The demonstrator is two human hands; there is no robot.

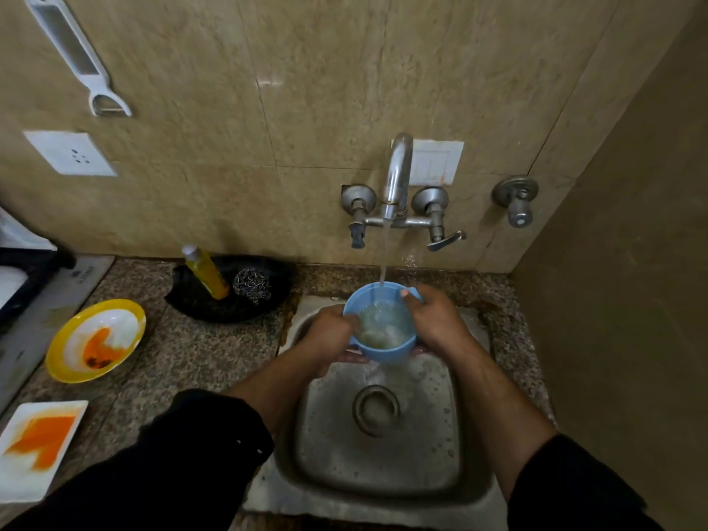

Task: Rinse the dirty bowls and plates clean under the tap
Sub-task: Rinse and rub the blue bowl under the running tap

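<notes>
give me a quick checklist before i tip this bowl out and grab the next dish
1. Water running: ok, the tap streams into the blue bowl.
2. Grip: ok, the left hand and right hand hold the bowl on opposite sides.
3. Bowl over the sink: ok, spill falls toward the drain.
4. Bowl clean: cannot tell, the water inside looks cloudy.
5. Next dishes in reach: ok, the yellow plate and white plate sit on the counter to the left.
6. Those plates clean: not ok, both carry orange residue.
</notes>
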